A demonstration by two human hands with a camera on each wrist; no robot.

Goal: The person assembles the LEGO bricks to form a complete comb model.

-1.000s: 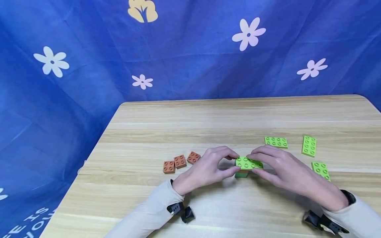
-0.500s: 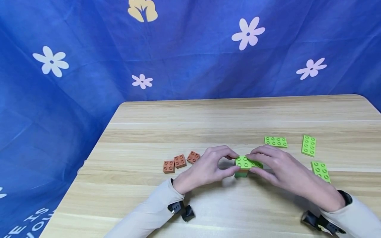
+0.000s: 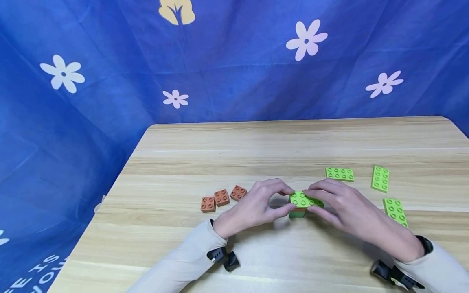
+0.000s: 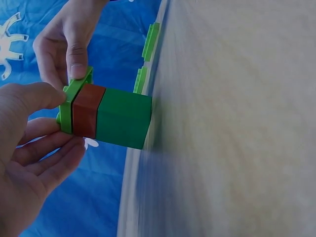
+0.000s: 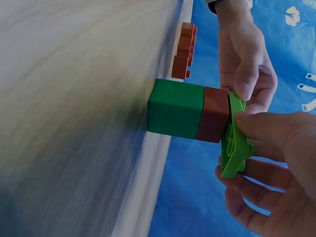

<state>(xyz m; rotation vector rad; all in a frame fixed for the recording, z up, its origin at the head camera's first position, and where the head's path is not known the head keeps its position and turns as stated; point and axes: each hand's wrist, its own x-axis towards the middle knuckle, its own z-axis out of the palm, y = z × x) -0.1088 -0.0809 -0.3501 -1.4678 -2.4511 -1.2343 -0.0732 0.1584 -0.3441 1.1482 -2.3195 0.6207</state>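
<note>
A small stack stands on the table: a dark green block (image 4: 123, 118) at the bottom, a brown-red brick (image 5: 213, 114) on it, and a light green studded plate (image 3: 302, 200) on top. The plate juts past the stack toward the right hand, its hollow underside showing in the right wrist view. My left hand (image 3: 254, 206) pinches the plate's left end between thumb and fingers. With thumb and fingertips, my right hand (image 3: 346, 207) grips its overhanging right end. A thin gap shows between plate and brick in the right wrist view.
Three brown-red bricks (image 3: 221, 198) lie left of the left hand on the wooden table (image 3: 256, 154). Three light green plates lie behind and right of the right hand, one a flat plate (image 3: 380, 179). A blue flowered cloth (image 3: 238, 61) hangs behind the table.
My right wrist has shifted very slightly left since the earliest frame. Both hands keep their hold on the light green plate, and the stack stays in place.
</note>
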